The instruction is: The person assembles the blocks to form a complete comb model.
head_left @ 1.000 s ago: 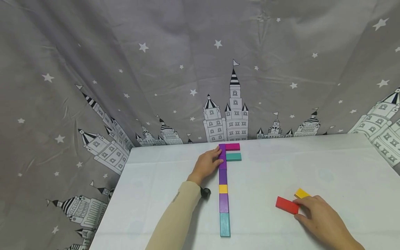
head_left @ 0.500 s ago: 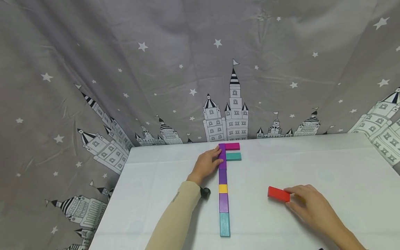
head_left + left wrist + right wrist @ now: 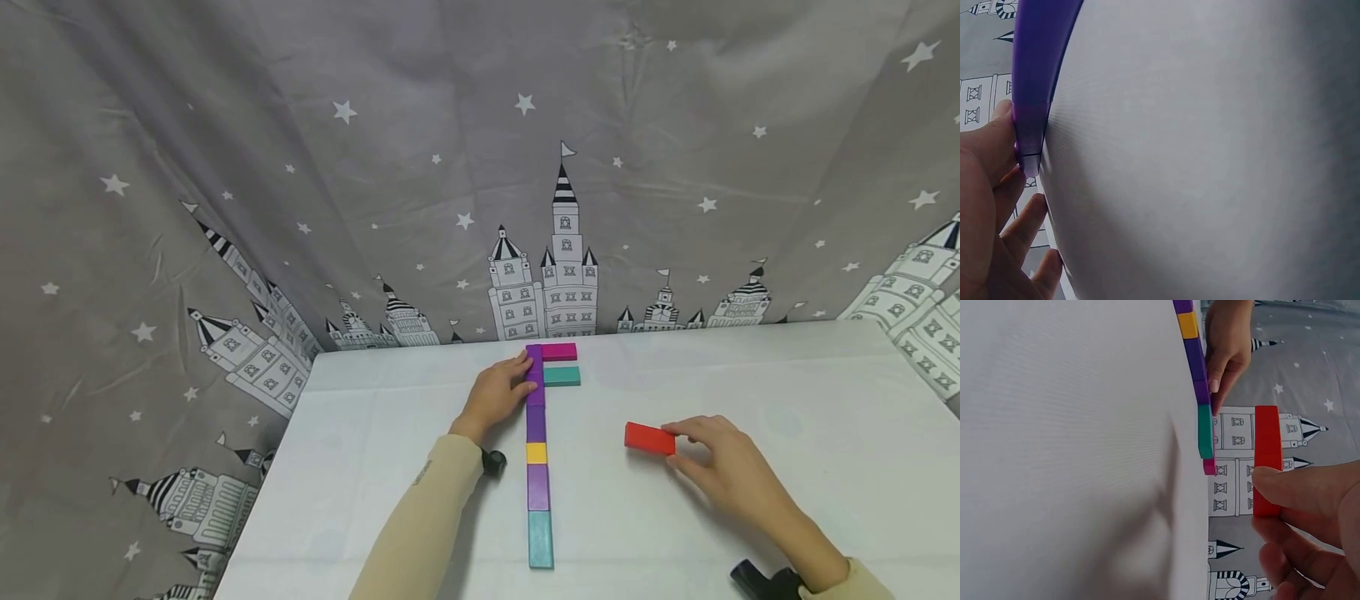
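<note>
In the head view my right hand (image 3: 731,467) pinches one end of a red rectangular block (image 3: 648,438) between thumb and fingers, close over the right part of the table. The right wrist view shows the thumb across the red block (image 3: 1267,440). At the far end of a column of blocks, my left hand (image 3: 495,396) rests thumb and fingertips against the left side of the purple block (image 3: 535,383). Below it, the column continues with a dark purple block (image 3: 536,423), a small yellow block (image 3: 536,452), a lilac block (image 3: 537,487) and a teal-blue block (image 3: 540,540).
Two blocks project right from the column's far end, a magenta block (image 3: 559,352) and a green block (image 3: 562,377). The white table (image 3: 817,400) ends at a grey curtain (image 3: 660,150) printed with castles.
My right hand has carried the red block leftward and toward the back of the table. A yellow block beside that hand has gone out of sight. My left hand stays at the column.
</note>
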Tool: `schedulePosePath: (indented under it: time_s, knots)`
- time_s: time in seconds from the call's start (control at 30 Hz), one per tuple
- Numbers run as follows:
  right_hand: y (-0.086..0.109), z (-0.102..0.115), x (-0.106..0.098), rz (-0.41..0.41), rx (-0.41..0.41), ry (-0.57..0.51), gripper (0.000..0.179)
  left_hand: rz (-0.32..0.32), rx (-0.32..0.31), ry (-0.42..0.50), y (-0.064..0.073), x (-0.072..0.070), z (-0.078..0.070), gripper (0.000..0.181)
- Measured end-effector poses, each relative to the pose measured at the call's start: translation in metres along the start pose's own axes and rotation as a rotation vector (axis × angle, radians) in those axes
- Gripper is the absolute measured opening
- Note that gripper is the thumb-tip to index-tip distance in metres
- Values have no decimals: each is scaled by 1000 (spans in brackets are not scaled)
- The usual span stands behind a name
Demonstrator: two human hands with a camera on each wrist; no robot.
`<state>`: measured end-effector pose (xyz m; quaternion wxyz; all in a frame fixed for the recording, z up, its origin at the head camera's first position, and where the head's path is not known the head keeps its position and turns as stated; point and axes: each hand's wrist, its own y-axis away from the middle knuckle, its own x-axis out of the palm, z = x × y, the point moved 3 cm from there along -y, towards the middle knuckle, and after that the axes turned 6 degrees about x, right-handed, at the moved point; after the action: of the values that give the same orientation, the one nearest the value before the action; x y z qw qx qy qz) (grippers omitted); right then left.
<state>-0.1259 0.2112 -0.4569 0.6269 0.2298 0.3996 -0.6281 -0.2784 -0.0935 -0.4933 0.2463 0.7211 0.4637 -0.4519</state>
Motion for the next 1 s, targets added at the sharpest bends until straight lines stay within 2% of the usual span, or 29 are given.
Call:
schedulePosePath:
  time_s: [0.53,1.0]
  knots:
    - [-23,4,9,-3,-50,-31,37,-8,15,2,1,0,-1,54]
    - [-40,11,23,26,-45,-58,37,-4,22,-8,1,-2,-2,54]
